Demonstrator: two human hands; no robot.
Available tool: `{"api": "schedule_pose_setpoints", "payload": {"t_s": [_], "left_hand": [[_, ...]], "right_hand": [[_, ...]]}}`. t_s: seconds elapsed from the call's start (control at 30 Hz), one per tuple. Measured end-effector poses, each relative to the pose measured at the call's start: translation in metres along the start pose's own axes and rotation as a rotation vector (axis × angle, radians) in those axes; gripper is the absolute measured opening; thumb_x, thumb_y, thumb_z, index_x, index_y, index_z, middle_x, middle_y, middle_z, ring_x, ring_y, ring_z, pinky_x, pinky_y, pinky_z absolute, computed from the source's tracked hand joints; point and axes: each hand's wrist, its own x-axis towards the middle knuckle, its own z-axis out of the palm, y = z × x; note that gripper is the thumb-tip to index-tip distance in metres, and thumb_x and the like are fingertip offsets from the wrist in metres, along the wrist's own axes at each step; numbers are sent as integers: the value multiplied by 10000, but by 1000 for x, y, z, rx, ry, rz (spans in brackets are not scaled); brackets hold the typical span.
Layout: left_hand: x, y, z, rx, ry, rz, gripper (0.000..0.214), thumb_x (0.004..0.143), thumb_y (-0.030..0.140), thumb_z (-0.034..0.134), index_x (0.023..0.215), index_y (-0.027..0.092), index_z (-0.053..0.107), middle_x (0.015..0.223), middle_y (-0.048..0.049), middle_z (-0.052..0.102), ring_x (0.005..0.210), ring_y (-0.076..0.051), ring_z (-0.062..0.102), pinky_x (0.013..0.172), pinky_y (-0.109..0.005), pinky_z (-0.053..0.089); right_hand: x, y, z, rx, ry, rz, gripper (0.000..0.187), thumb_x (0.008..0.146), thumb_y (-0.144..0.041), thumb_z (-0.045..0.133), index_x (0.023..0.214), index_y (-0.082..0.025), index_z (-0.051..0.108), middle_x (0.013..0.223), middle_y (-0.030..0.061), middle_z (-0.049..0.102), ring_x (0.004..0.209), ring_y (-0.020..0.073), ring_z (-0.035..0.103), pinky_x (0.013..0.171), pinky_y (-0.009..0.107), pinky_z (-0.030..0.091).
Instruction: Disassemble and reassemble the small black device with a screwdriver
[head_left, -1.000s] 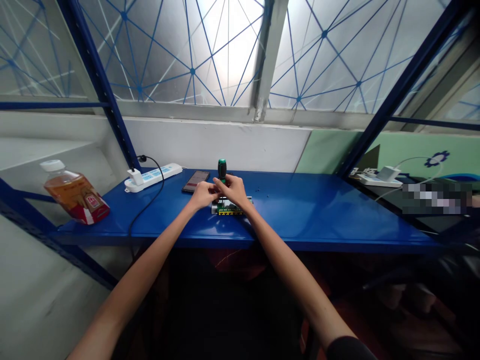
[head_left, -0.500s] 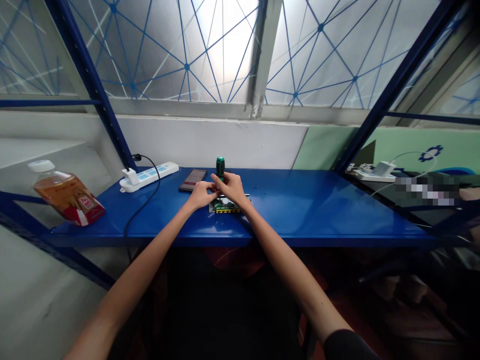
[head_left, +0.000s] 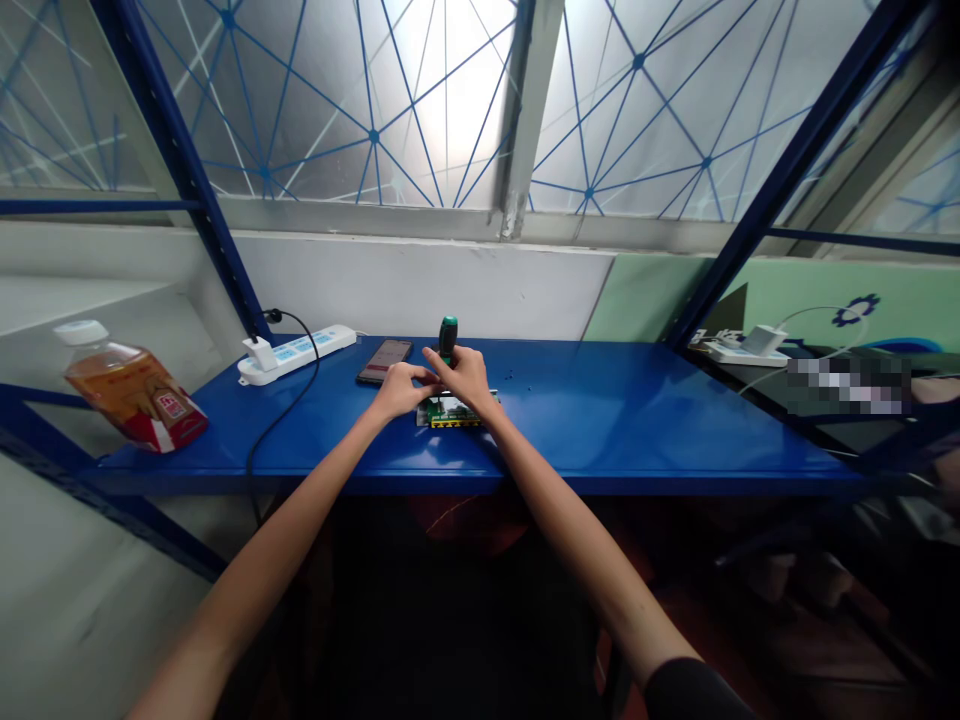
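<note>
A screwdriver [head_left: 448, 338] with a green and black handle stands nearly upright, its handle rising above my right hand [head_left: 466, 376]. My right hand is closed around the lower part of that handle. My left hand [head_left: 403, 388] is closed in a pinch close beside it, at the shaft; whether its fingertips grip the shaft or something tiny I cannot make out. Beneath both hands lies a green circuit board [head_left: 450, 411] with a row of yellow parts along its near edge. The screwdriver's tip is hidden by the fingers.
A phone [head_left: 385, 361] lies left of my hands. Behind it are a white power strip [head_left: 300, 353] and a black cable [head_left: 281, 418]. A drink bottle [head_left: 135, 388] stands at the far left of the blue table [head_left: 637, 420]. Several tiny dark screws [head_left: 511, 375] lie right of my hands.
The screwdriver's handle has tilted slightly to the right. Both hands keep nearly the same place over the circuit board.
</note>
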Motion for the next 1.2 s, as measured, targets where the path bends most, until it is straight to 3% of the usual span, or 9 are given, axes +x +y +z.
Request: {"api": "schedule_pose_setpoints", "payload": {"t_s": [0.13, 0.33, 0.8, 1.2], "left_hand": [[-1, 2, 0, 13, 6, 18, 261, 707, 383, 724, 742, 127, 764, 754, -95, 758, 730, -256, 703, 673, -299, 519], [-1, 6, 0, -12, -4, 54, 205, 737, 311, 677, 748, 124, 760, 766, -84, 758, 724, -235, 696, 664, -275, 521], [0, -7, 1, -26, 10, 99, 228, 752, 333, 675, 737, 131, 778, 830, -101, 771, 777, -254, 716, 672, -287, 519], [-1, 3, 0, -36, -6, 74, 204, 746, 309, 677, 778, 124, 757, 768, -82, 755, 687, -211, 689, 616, -255, 512]], "right_hand": [[1, 3, 3, 1, -6, 2, 515, 851, -625, 522, 580, -187, 543, 541, 6, 494, 533, 117, 404, 543, 256, 258], [2, 5, 5, 2, 15, -13, 525, 847, -630, 532, 563, -189, 519, 523, -6, 466, 522, 111, 383, 536, 261, 250], [1, 2, 1, -61, 14, 10, 522, 863, -612, 523, 575, -180, 576, 541, 1, 513, 536, 111, 426, 533, 248, 262], [-1, -1, 0, -45, 8, -1, 511, 869, -605, 516, 587, -183, 567, 545, -6, 510, 527, 103, 399, 537, 245, 269]]}}
